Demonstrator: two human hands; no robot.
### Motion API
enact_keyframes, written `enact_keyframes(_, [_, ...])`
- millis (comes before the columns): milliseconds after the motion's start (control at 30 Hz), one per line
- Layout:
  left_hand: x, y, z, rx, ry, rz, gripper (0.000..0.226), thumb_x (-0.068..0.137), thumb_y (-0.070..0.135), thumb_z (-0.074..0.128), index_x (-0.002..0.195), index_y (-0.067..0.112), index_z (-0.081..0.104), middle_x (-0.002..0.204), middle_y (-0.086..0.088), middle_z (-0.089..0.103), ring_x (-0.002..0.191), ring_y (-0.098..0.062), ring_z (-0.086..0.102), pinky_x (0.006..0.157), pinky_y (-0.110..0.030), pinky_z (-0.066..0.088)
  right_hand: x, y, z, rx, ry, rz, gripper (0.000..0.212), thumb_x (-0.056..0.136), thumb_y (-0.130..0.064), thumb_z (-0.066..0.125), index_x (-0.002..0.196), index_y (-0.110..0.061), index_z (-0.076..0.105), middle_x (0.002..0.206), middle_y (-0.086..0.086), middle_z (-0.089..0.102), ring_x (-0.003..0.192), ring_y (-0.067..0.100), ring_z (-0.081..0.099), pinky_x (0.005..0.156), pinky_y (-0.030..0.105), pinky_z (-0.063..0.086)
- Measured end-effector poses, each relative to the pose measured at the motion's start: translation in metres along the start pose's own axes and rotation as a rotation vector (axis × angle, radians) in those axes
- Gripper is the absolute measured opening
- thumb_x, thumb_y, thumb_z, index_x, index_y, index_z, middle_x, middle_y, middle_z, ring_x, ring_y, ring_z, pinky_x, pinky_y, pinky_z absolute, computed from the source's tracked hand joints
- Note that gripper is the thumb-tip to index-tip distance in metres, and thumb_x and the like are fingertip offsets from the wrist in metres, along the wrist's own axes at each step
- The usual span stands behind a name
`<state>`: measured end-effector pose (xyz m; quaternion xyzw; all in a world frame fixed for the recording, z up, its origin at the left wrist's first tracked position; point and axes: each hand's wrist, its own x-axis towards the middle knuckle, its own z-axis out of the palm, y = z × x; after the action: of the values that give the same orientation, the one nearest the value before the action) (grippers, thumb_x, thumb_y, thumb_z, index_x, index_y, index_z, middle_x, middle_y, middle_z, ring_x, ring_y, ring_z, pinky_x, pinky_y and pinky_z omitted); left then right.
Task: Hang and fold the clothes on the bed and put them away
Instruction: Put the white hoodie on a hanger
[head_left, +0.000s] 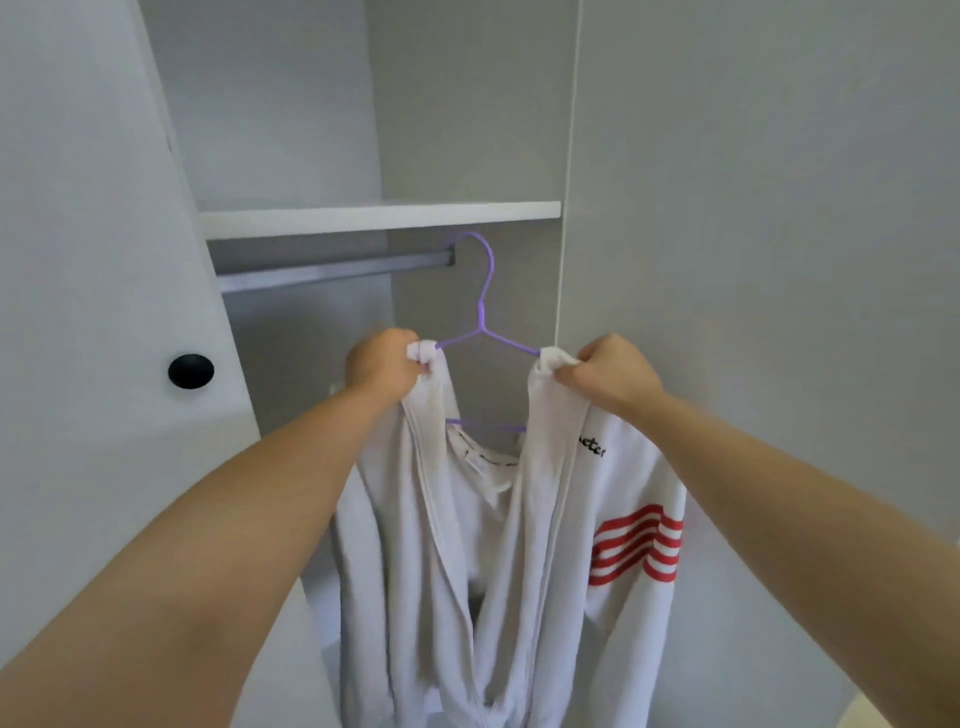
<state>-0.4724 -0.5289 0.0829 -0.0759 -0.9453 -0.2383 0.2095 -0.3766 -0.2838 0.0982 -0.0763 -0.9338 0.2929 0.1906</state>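
Wardrobe (379, 215): hanger (483, 312) with white jacket (571, 571) inside, hook at rail (332, 267).
Left hand (384, 366): grips jacket's left shoulder.
Right hand (610, 371): grips right shoulder.

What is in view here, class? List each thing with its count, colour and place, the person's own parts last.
shelf: one, white, upper middle
rail: one, grey, under the shelf
hanger: one, purple, hook at the rail's right end
jacket: one, white with red stripes, draped on the hanger
door: one, white, left
knob: one, black, on the door
left hand: one, gripping the jacket at the hanger's left end
right hand: one, gripping it at the right end
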Motion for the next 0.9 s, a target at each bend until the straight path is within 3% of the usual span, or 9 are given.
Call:
enact_keyframes(333, [0.055, -0.033, 0.05, 0.101, -0.185, -0.095, 0.024, 0.079, 0.035, 0.068, 0.092, 0.016, 0.062, 0.108, -0.008, 0.066, 0.103, -0.03, 0.062, 0.079, -0.029, 0.046, 0.056, -0.001, 0.056, 0.002, -0.044, 0.146, 0.055, 0.07, -0.059, 0.063, 0.051, -0.011, 0.046, 0.051, 0.002, 0.043, 0.05, 0.024, 0.043, 0.052, 0.028, 0.036])
enact_keyframes(433, [0.077, -0.045, 0.055, 0.058, -0.242, -0.097, 0.036, 0.087, 0.031, 0.061, 0.118, 0.014, 0.055, 0.129, -0.011, 0.057, 0.117, -0.031, 0.055, 0.092, -0.034, 0.045, 0.072, -0.014, 0.07, 0.006, -0.028, 0.154, 0.055, 0.072, -0.06, 0.062, 0.053, -0.009, 0.05, 0.054, 0.004, 0.05, 0.055, 0.026, 0.051, 0.055, 0.026, 0.038])
enact_keyframes(533, [0.098, -0.049, 0.057, -0.026, -0.269, -0.116, 0.061, 0.093, 0.021, 0.053, 0.147, 0.01, 0.027, 0.147, -0.015, 0.039, 0.132, -0.032, 0.042, 0.104, -0.034, 0.036, 0.089, -0.025, 0.085, 0.021, -0.008, 0.162, 0.055, 0.072, -0.06, 0.061, 0.053, -0.01, 0.051, 0.055, 0.005, 0.052, 0.057, 0.026, 0.053, 0.057, 0.027, 0.038])
enact_keyframes(633, [0.113, -0.044, 0.059, -0.031, -0.162, -0.092, 0.061, 0.09, 0.017, 0.054, 0.146, 0.013, 0.029, 0.143, -0.015, 0.039, 0.129, -0.034, 0.041, 0.105, -0.038, 0.038, 0.104, -0.034, 0.095, 0.06, 0.007, 0.196, 0.052, 0.071, -0.06, 0.06, 0.053, -0.012, 0.05, 0.054, 0.004, 0.05, 0.053, 0.024, 0.051, 0.053, 0.025, 0.036])
enact_keyframes(767, [0.134, -0.035, 0.038, 0.335, 0.139, 0.151, 0.053, 0.081, 0.013, 0.06, 0.132, 0.014, 0.046, 0.134, -0.01, 0.042, 0.125, -0.03, 0.038, 0.099, -0.038, 0.036, 0.124, -0.043, 0.106, 0.117, 0.021, 0.213, 0.054, 0.073, -0.059, 0.06, 0.052, -0.013, 0.044, 0.05, 0.002, 0.043, 0.048, 0.022, 0.043, 0.049, 0.025, 0.033])
enact_keyframes(833, [0.146, -0.038, 0.026, 0.451, 0.227, 0.203, 0.057, 0.082, 0.012, 0.058, 0.137, 0.014, 0.043, 0.143, -0.01, 0.035, 0.133, -0.03, 0.03, 0.108, -0.041, 0.027, 0.136, -0.046, 0.111, 0.162, 0.015, 0.204, 0.055, 0.073, -0.058, 0.063, 0.051, -0.013, 0.04, 0.051, 0.002, 0.04, 0.049, 0.023, 0.04, 0.049, 0.026, 0.033])
enact_keyframes(900, [0.157, -0.049, 0.017, 0.472, 0.238, 0.13, 0.065, 0.087, 0.014, 0.055, 0.147, 0.016, 0.03, 0.153, -0.01, 0.025, 0.143, -0.029, 0.018, 0.115, -0.044, 0.015, 0.148, -0.048, 0.115, 0.2, 0.003, 0.193, 0.055, 0.075, -0.058, 0.063, 0.053, -0.013, 0.04, 0.053, 0.002, 0.04, 0.055, 0.024, 0.043, 0.054, 0.027, 0.035])
